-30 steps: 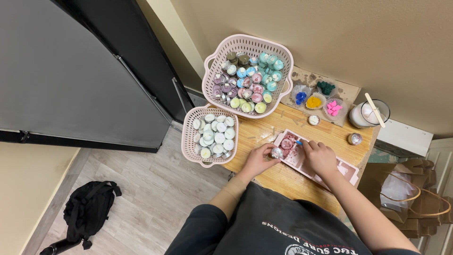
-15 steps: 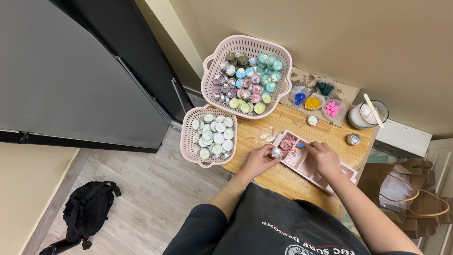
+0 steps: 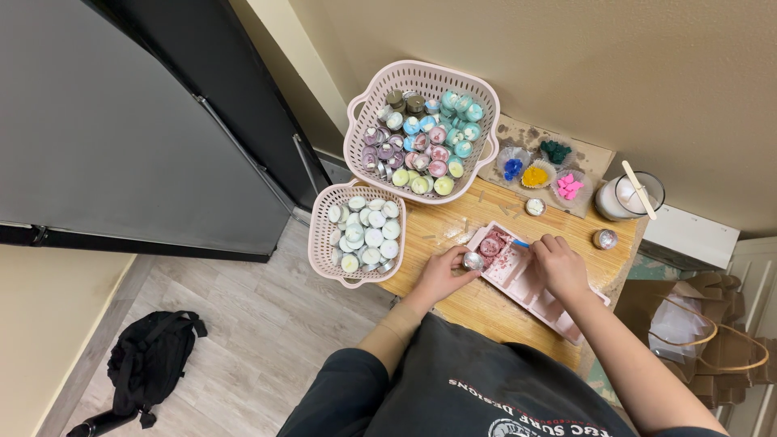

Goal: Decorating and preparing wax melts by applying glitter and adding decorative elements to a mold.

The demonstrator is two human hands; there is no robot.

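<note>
Here, the left hand (image 3: 441, 273) pinches a small silver cup (image 3: 472, 260) beside a pink mould (image 3: 524, 283), where the right hand (image 3: 558, 265) rests, fingers curled, on the wooden table (image 3: 453, 222).

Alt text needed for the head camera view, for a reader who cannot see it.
Seen from above, a person's left hand holds a small silver cup beside a pink mould tray on a wooden table, while the right hand rests on the tray. Two pink baskets, large and small, hold small round candles.
</note>
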